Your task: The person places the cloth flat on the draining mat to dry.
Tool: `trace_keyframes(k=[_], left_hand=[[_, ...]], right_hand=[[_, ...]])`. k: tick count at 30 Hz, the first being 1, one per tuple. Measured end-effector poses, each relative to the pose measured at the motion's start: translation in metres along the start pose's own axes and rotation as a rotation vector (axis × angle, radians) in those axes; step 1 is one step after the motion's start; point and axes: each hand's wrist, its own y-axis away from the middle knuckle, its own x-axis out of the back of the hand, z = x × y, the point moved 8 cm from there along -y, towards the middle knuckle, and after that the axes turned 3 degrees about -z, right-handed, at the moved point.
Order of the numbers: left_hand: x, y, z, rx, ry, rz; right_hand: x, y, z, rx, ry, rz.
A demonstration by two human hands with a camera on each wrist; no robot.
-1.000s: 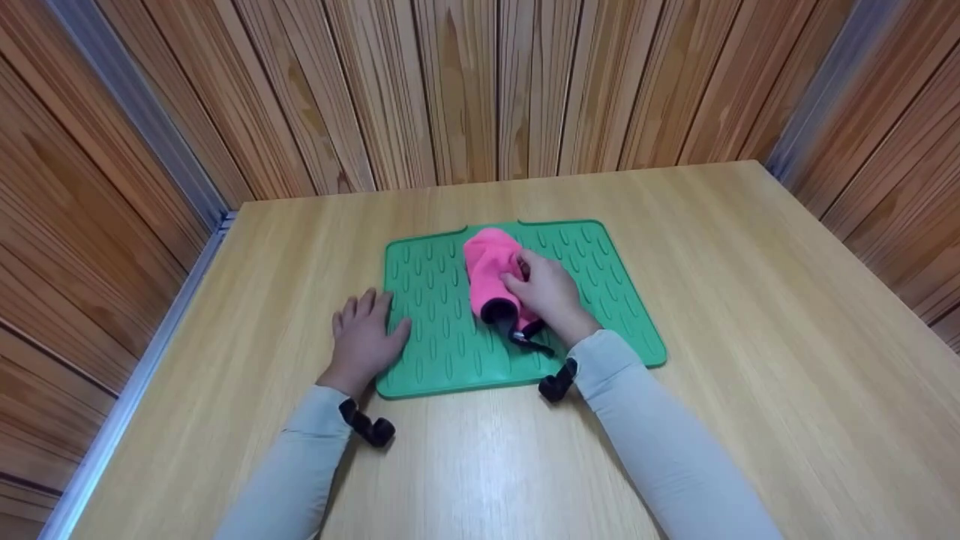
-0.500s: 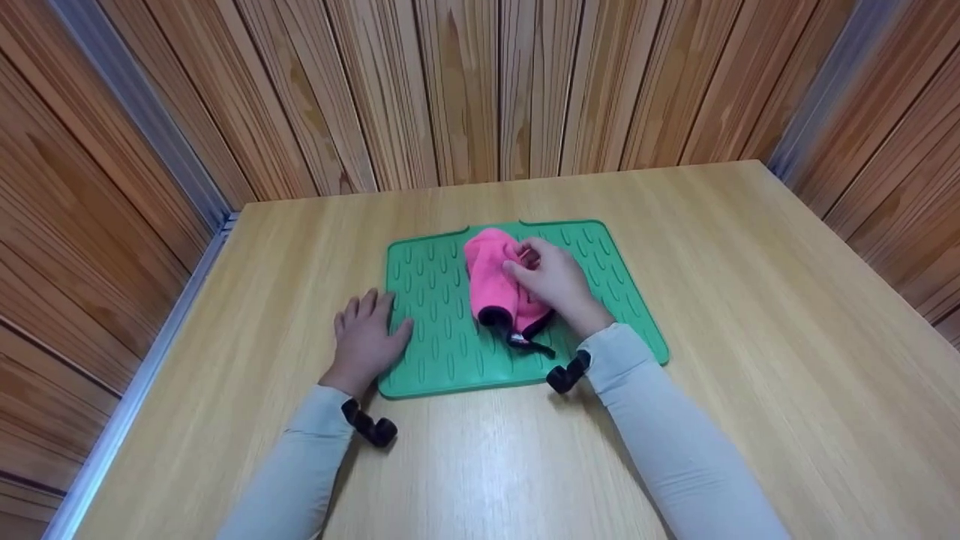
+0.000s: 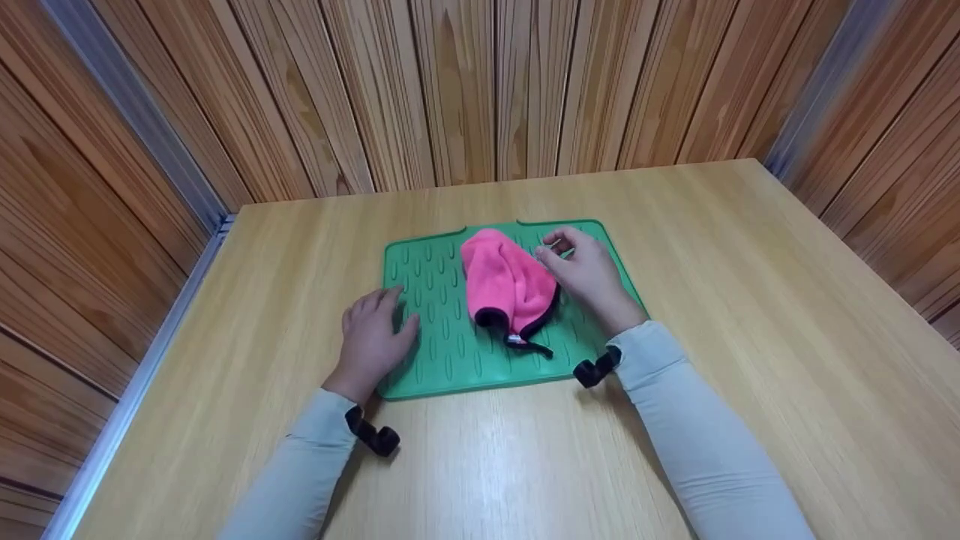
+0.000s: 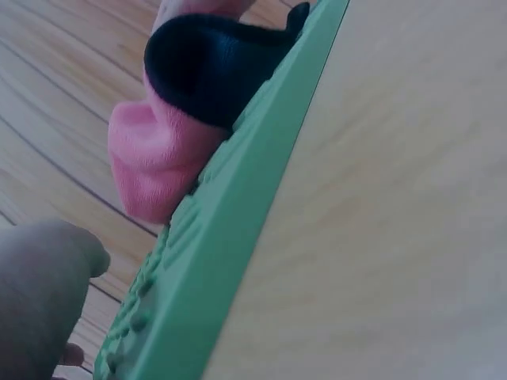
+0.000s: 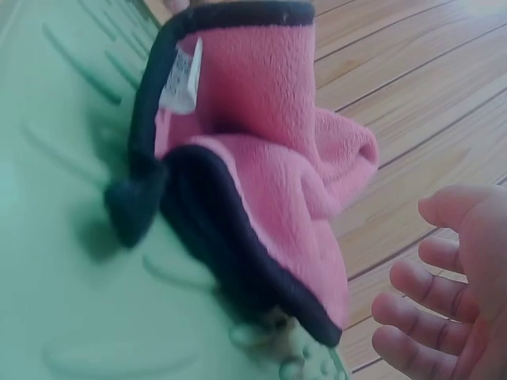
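Observation:
A pink fleece cloth [image 3: 504,281] with black trim and a short black strap lies bunched on a green ridged mat [image 3: 431,367]. Its near side bulges open, and a white tag [image 5: 184,77] shows inside in the right wrist view. My right hand [image 3: 589,274] hovers just right of the cloth, apart from it, with loosely bent fingers and nothing in them. Over the mat's left edge is my left hand [image 3: 371,337], fingers relaxed and spread from the thumb. Its thumb [image 4: 67,253] appears raised off the mat in the left wrist view.
The mat lies on a light wooden table [image 3: 480,465]. Wood-panelled walls [image 3: 450,90] stand behind and at both sides, with a metal strip [image 3: 142,382] along the left. Black wrist mounts [image 3: 373,433] stick out from both sleeves.
My right hand has let go of the cloth and moved right, off it. The cloth's right side has spread wider. My left hand has shifted slightly right and its fingers have lifted.

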Motion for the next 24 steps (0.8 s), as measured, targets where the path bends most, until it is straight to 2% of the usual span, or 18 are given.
trace_keyframes(k=[3,9,16,20,24], left_hand=[[0.000,0.002,0.008,-0.013,0.031,0.012],[-0.005,0.008,0.022,0.003,0.169,0.004],[-0.017,0.013,0.034,0.027,0.317,-0.049],[-0.023,0.015,0.041,0.024,0.360,-0.071],[-0.027,0.014,0.049,0.009,0.370,-0.065]], right_hand=[[0.004,0.003,0.006,-0.003,-0.002,0.001],[0.006,0.011,0.020,-0.033,0.018,-0.045],[0.003,0.018,0.032,-0.021,0.037,-0.079],[0.000,0.022,0.037,-0.045,0.038,-0.111],[-0.003,0.025,0.041,-0.074,0.035,-0.132]])
